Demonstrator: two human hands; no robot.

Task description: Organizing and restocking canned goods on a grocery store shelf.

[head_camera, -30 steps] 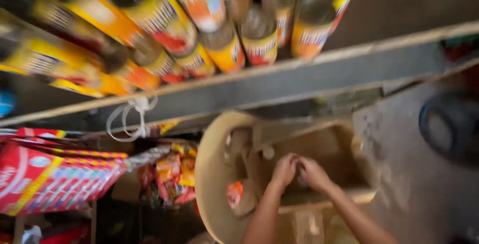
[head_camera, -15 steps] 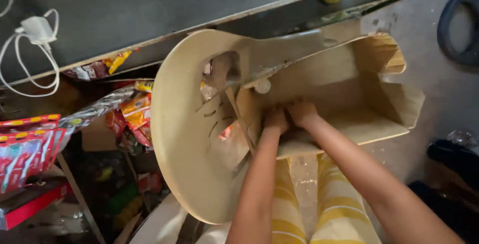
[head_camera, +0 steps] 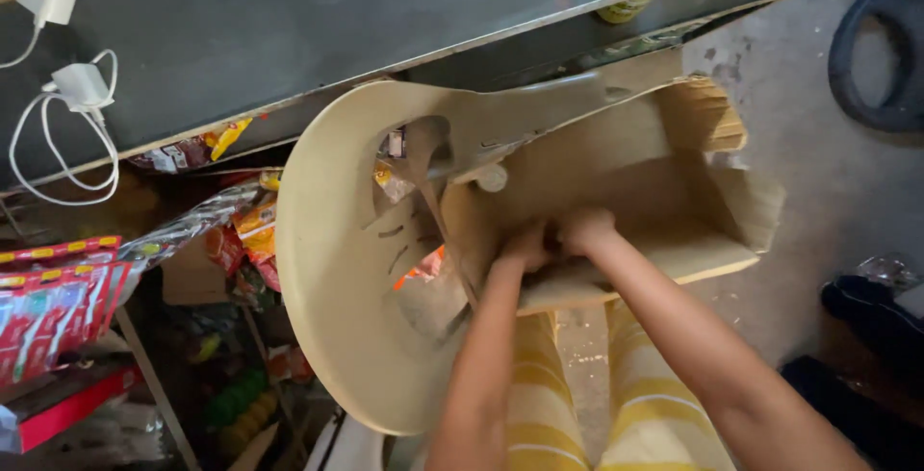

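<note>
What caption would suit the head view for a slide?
Both hands, left hand and right hand, reach together into an open cardboard box beside a tan plastic chair.

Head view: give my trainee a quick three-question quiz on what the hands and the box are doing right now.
1. True or false: both hands, left hand and right hand, are inside the open cardboard box.
2. What lies against the box on its left side? A) a beige plastic chair B) a metal bucket C) a wooden crate
3. Fill in: the white charger and its cable lie on the dark ____ at the upper left.

Key: 1 true; 2 A; 3 counter.
</note>
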